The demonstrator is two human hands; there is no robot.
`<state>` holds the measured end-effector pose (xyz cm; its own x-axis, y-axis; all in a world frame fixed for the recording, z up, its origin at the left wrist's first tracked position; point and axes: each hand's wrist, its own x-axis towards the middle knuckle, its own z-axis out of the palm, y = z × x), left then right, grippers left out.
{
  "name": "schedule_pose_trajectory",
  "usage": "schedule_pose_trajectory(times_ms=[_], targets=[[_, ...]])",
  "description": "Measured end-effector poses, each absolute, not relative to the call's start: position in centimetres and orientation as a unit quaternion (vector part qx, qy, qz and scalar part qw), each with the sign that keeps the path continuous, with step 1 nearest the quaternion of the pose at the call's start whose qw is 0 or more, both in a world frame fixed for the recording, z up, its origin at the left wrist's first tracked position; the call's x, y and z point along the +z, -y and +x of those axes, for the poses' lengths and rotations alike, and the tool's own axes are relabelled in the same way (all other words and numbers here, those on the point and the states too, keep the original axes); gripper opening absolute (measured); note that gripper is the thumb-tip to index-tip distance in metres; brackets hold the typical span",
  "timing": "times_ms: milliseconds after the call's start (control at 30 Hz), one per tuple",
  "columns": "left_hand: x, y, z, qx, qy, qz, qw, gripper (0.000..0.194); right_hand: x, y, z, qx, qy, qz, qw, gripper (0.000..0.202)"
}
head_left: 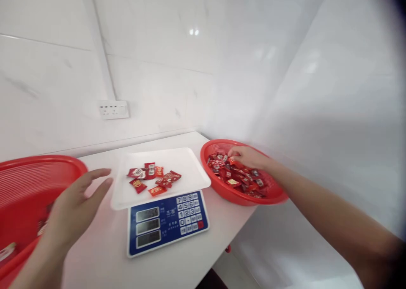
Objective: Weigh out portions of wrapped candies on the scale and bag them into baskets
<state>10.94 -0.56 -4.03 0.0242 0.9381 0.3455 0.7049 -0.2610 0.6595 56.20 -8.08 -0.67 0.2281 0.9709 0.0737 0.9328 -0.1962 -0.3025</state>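
Several red wrapped packets (pixel 151 171) lie on a white tray (pixel 187 166) that rests on a blue and white scale (pixel 168 223) with three displays and a keypad. My left hand (pixel 78 200) is raised beside the tray's left edge, thumb and fingers apart, holding nothing. Over the right red basket (pixel 234 196), my right hand (pixel 249 157) reaches in from the right, its fingers closed at an orange-red packet (pixel 236 162). More red packets (pixel 233 181) fill much of that basket.
Another red basket (pixel 28 179) stands at the left, with a few packets inside. White walls with a socket panel (pixel 113 110) rise behind the white table (pixel 104 255). The table's right edge runs below the right basket.
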Motion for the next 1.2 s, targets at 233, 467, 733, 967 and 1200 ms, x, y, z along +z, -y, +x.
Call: schedule_pose_trajectory(times_ms=[233, 467, 733, 967, 1200], targets=[[-2.4, 2.5, 12.3, 0.411, -0.553, 0.699, 0.193, 0.035, 0.9, 5.7, 46.2, 0.165, 0.679, -0.675, 0.235, 0.020], [-1.8, 3.2, 12.0, 0.428, -0.538, 0.698, 0.200, 0.031, 0.7, 3.5, 38.0, 0.248, 0.735, -0.591, 0.219, 0.036], [-1.6, 3.5, 11.7, 0.439, -0.528, 0.698, 0.204, 0.029, 0.2, 4.9, 38.3, 0.151, 0.764, -0.580, 0.237, 0.033], [-1.6, 3.6, 11.9, 0.443, -0.523, 0.698, 0.206, 0.028, 0.9, 6.7, 39.2, 0.162, 0.743, -0.598, 0.253, 0.043], [-1.8, 3.5, 12.1, 0.437, -0.520, 0.703, 0.209, 0.029, 1.9, 7.4, 38.9, 0.201, 0.715, -0.578, 0.337, 0.038]])
